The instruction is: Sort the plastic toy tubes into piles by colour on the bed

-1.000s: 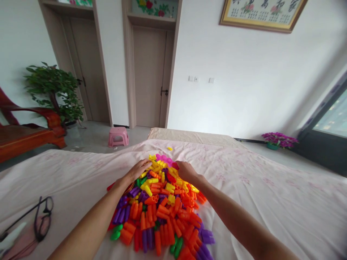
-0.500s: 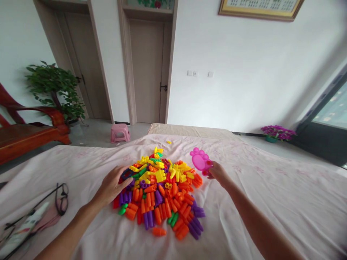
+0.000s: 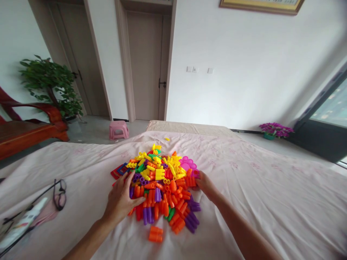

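Observation:
A heap of bullet-shaped plastic toy blocks in orange, yellow, purple, green and red lies on the cloth. Against its left side rests my left hand, thumb and fingers apart, nothing gripped in it that I can see. A blue and red flat frame piece shows just beyond its fingers. At the right edge of the heap my right hand is closed on the rim of a pink scalloped plastic piece, which lies low against the blocks. The fingertips are partly hidden by the blocks.
One orange block lies near me, and a small yellow piece lies beyond the heap. Glasses and a white tube are at the left on the wrinkled cloth. A pink stool stands behind.
My right hand has brought the pink piece left and down against the heap. My left hand has shifted right and nearer me along the heap. The loose orange block has turned and moved slightly.

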`<act>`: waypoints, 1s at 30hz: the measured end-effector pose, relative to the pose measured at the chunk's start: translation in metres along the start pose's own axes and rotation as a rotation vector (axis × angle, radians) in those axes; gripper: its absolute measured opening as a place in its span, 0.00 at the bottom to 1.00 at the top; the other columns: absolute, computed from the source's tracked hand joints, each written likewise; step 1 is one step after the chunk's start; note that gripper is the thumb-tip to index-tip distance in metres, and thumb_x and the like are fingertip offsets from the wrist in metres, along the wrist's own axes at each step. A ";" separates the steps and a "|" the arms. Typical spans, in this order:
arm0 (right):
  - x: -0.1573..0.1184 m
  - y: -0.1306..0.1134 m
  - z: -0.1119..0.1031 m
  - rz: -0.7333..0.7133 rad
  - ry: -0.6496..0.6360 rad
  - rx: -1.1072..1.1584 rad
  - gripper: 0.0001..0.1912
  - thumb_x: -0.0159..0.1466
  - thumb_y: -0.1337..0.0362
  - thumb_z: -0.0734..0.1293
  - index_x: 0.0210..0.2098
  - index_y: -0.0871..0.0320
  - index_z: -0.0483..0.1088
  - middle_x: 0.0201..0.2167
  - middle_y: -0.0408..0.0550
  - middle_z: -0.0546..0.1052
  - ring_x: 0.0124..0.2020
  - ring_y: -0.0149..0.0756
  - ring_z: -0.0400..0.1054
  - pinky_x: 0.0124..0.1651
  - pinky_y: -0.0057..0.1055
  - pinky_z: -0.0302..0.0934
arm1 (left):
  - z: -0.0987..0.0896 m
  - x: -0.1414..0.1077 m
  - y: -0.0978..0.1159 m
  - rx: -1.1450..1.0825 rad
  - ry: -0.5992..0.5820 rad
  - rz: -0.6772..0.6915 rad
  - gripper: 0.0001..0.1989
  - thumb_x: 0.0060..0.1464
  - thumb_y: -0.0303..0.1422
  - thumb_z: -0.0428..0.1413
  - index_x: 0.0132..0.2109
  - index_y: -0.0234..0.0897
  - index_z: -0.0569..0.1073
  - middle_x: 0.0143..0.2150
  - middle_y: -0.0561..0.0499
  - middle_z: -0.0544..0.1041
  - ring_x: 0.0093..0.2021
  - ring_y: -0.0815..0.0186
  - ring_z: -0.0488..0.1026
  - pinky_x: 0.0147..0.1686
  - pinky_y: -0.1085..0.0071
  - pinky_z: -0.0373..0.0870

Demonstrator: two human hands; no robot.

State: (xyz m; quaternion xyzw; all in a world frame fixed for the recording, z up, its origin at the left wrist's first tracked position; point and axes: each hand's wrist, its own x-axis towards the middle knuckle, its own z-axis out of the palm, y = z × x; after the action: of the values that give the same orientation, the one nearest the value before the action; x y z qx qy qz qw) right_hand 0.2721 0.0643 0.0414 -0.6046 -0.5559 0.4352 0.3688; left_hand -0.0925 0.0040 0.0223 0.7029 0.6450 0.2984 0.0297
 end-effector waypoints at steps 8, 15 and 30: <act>-0.017 -0.017 0.038 -0.042 -0.126 0.258 0.14 0.45 0.65 0.60 0.31 0.57 0.69 0.25 0.42 0.77 0.24 0.36 0.72 0.27 0.29 0.67 | 0.017 0.007 0.037 -0.264 0.059 0.042 0.48 0.50 0.50 0.60 0.71 0.43 0.47 0.67 0.39 0.62 0.66 0.50 0.60 0.62 0.51 0.60; -0.015 -0.026 0.061 -0.072 -0.014 0.176 0.13 0.46 0.66 0.58 0.31 0.57 0.65 0.22 0.41 0.73 0.21 0.33 0.68 0.23 0.25 0.61 | 0.029 0.031 0.066 -0.542 0.125 -0.057 0.36 0.56 0.43 0.56 0.68 0.39 0.55 0.66 0.40 0.63 0.67 0.55 0.60 0.65 0.56 0.58; -0.007 -0.109 0.097 -0.371 0.070 -0.311 0.15 0.55 0.73 0.58 0.42 0.56 0.61 0.29 0.44 0.75 0.30 0.34 0.71 0.31 0.25 0.60 | -0.014 0.038 0.024 -0.428 0.080 -0.104 0.26 0.63 0.39 0.45 0.65 0.37 0.61 0.66 0.41 0.64 0.68 0.57 0.59 0.67 0.55 0.53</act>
State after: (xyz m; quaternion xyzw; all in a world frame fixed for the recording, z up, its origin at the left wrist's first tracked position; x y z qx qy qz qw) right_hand 0.1430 0.0653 0.1094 -0.5564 -0.7045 0.2479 0.3641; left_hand -0.0781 0.0308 0.0583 0.6339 0.6030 0.4542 0.1680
